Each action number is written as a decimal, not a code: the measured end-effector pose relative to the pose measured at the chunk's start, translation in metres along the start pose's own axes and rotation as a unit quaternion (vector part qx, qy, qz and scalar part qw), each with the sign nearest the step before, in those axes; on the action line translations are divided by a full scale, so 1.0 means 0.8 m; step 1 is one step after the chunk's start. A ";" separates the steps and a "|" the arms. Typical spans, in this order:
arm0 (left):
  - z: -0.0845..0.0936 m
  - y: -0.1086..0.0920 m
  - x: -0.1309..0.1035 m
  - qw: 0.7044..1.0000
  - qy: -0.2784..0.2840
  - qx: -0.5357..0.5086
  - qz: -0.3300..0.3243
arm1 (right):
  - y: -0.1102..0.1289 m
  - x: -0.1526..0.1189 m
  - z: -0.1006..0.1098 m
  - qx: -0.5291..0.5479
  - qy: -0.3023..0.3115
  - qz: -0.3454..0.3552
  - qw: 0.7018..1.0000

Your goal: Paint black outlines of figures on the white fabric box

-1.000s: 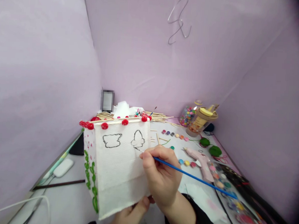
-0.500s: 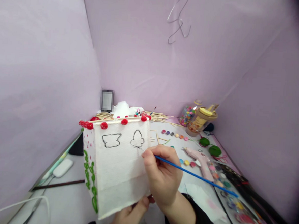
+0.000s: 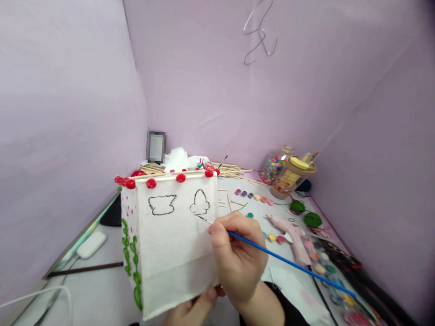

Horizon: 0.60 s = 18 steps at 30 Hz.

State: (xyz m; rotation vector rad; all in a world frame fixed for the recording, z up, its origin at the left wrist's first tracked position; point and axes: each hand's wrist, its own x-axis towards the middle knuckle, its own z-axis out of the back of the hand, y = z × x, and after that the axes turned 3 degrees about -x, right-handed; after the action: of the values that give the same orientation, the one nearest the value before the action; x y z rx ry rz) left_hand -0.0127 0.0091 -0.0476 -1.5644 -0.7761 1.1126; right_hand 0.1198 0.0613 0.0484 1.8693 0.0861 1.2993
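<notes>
My right hand point(image 3: 237, 255) pinches a blue paintbrush point(image 3: 288, 261), its fine tip at the lower edge of a black outline point(image 3: 200, 202) on the white box point(image 3: 177, 249). A second black outline point(image 3: 162, 205) lies to the left on the same face. Red pompoms point(image 3: 180, 178) line the box's top edge, and green leaf shapes point(image 3: 137, 278) and small pink dots mark its left side. My left hand point(image 3: 189, 316) grips the box from below at its bottom edge; part of this hand is hidden behind the box.
A pink glue gun point(image 3: 290, 236), paint pots point(image 3: 250, 195), green yarn balls point(image 3: 313, 219), a cup point(image 3: 292, 177) and a bead jar point(image 3: 272, 167) are at the right. Thin sticks point(image 3: 228, 170) lie behind the box. A white charger point(image 3: 92, 245) with cables is at the left.
My right hand has shifted slightly right, and the brush's back end has moved right and down. The left hand and the box look almost unchanged.
</notes>
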 end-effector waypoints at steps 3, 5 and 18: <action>-0.001 0.003 0.001 1.000 -0.009 -0.010 -0.006 | 0.001 0.002 0.000 -0.022 0.000 0.003 1.000; -0.003 0.005 0.002 0.999 -0.009 -0.028 -0.018 | 0.002 0.004 0.000 -0.035 -0.003 0.002 0.999; -0.001 0.023 0.003 1.000 -0.020 -0.005 -0.014 | -0.001 0.002 -0.002 -0.063 -0.014 -0.015 0.998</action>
State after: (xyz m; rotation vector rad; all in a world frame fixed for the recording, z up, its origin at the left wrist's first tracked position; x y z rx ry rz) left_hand -0.0120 0.0063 -0.0657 -1.5392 -0.8296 1.1230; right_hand 0.1199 0.0636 0.0492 1.7712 0.0168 1.2289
